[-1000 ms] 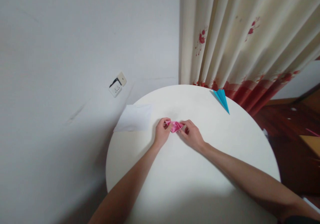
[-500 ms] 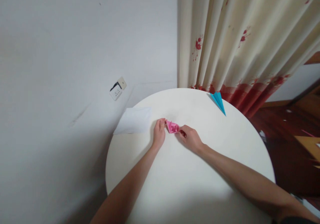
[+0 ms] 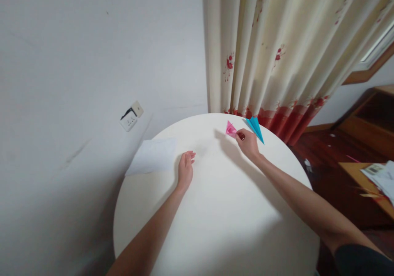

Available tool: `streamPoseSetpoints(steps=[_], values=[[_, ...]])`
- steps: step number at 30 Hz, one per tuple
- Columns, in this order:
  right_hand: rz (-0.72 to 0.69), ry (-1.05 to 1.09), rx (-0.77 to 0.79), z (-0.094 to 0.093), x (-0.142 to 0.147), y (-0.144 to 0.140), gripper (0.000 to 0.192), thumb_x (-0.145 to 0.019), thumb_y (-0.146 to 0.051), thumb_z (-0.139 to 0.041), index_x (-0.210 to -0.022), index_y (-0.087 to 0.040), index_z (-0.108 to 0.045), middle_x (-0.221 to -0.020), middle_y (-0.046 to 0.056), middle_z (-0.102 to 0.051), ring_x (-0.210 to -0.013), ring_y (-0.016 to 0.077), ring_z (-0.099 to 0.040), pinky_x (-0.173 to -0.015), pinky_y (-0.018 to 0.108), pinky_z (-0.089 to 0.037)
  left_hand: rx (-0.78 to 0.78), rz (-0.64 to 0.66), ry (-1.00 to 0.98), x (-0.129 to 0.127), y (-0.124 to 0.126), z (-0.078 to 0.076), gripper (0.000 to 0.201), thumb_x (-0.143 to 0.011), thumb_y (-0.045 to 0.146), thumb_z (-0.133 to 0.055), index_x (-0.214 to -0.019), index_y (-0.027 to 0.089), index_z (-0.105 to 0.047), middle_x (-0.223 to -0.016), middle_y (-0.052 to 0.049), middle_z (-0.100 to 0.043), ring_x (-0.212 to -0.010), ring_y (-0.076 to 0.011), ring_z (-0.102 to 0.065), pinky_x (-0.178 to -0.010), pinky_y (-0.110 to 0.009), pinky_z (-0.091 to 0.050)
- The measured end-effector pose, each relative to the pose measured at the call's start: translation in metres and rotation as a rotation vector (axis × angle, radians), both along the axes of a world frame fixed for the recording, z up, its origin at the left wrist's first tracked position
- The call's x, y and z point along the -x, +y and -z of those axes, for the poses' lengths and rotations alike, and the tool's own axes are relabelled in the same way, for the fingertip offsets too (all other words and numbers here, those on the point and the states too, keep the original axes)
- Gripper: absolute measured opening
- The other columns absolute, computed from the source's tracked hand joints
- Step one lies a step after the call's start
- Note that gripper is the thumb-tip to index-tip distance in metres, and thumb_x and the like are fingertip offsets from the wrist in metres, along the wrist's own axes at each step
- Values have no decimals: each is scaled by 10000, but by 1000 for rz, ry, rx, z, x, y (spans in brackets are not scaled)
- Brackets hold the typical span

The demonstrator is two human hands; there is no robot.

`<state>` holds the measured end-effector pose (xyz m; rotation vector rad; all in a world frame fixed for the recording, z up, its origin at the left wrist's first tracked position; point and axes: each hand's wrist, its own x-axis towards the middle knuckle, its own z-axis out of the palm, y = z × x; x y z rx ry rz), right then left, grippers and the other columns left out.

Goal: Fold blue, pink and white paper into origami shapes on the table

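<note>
A small pink folded-paper piece [image 3: 230, 129] is pinched at its right end between the thumb and fingers of my right hand [image 3: 248, 142]. It is held above the far part of the white round table [image 3: 227, 210], where the arm casts a shadow. Just right of that hand lies a blue paper plane [image 3: 256, 130] near the table's far edge. My left hand [image 3: 186, 168] rests on its side at the left middle of the table, fingers loosely apart and holding nothing. Nearest to it is a white sheet of paper [image 3: 150, 156].
The table stands against a white wall with a socket [image 3: 128, 121]. A cream curtain [image 3: 246, 54] with red flowers hangs behind. At the right, papers [image 3: 380, 177] lie on a wooden surface [image 3: 353, 175] above a dark red floor.
My right hand has carried the pink folded paper away from me and to the right, up off the table. My left hand has let go of it. The view has turned slightly right.
</note>
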<state>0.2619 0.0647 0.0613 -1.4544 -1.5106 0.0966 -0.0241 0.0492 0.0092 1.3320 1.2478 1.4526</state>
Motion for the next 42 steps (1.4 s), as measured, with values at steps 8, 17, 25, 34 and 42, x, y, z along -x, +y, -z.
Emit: streamPoseSetpoints(steps=[8,17,25,34,42], values=[[154,-53,105,32,-51,50,152,-820,-154,-546,-677,-191,-583,-646,41,-597,-607,169,-501,-651,322,-401,-9,-11,22,0,-2,-2,458,-929,601,-480,-1010,179,-638,-1013,-100,-686,-956,-214,-657,-764,-322,-537],[210,-34,167,43,-55,42,199,-844,-248,-594,-1035,-210,-635,-752,42,-632,-679,220,-610,-680,356,-462,-45,-19,125,1,-2,-7,405,-960,512,-423,-1050,172,-623,-1006,-100,-692,-961,-219,-662,-785,-345,-546],[172,-4,217,47,-37,5,288,-843,-271,-523,-1099,-186,-624,-782,53,-690,-692,219,-637,-679,330,-461,-194,-136,762,64,30,-31,260,-850,195,-472,-1026,178,-662,-1119,-97,-700,-1126,-249,-625,-1049,-419,-455],[-85,47,276,41,18,-27,268,-836,-279,-484,-1023,-182,-651,-732,28,-692,-584,173,-612,-613,287,-446,326,-248,1358,123,32,-30,415,-941,222,-440,-1309,81,-569,-1473,-241,-467,-1376,-372,-429,-1052,-565,-412],[-202,74,307,42,35,-35,234,-876,-296,-480,-948,-179,-669,-723,27,-678,-612,174,-592,-609,292,-446,-11,63,1409,21,-23,-28,396,-978,370,-492,-1334,221,-577,-1452,-117,-532,-1287,-329,-493,-987,-478,-463]])
